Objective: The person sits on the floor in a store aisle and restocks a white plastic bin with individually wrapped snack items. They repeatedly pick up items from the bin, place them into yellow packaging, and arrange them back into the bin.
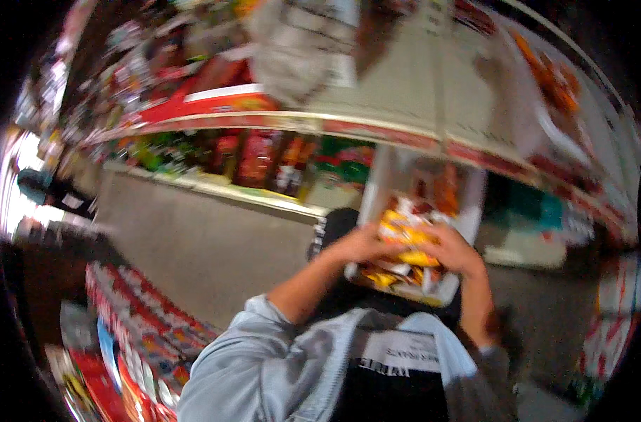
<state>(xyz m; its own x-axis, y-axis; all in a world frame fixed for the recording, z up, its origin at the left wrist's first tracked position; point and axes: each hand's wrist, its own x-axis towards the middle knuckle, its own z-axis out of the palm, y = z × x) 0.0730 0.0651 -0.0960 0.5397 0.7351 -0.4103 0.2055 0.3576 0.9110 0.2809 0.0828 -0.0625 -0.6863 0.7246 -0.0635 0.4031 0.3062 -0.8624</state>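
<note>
A long white bin (472,203) extends from the lower shelf towards my body and holds small packets. My left hand (370,243) reaches in over its left side, fingers on a cluster of yellow packets (404,229). From the opposite side my right hand (449,247) curls over the same cluster, so the packets are held between both hands. Motion blur hides the exact finger contact. More yellow and white packets (389,277) lie at the bin's near end. Reddish-brown packets (441,187) are deeper inside, beneath the shelf above.
Above the bin runs a shelf edge with a red label strip (378,132). Red packages (257,158) stand on the lower shelf to the left, and a red carton (209,100) sits above. Stacked goods (135,311) border the grey floor (194,248). Another person (62,195) is far left.
</note>
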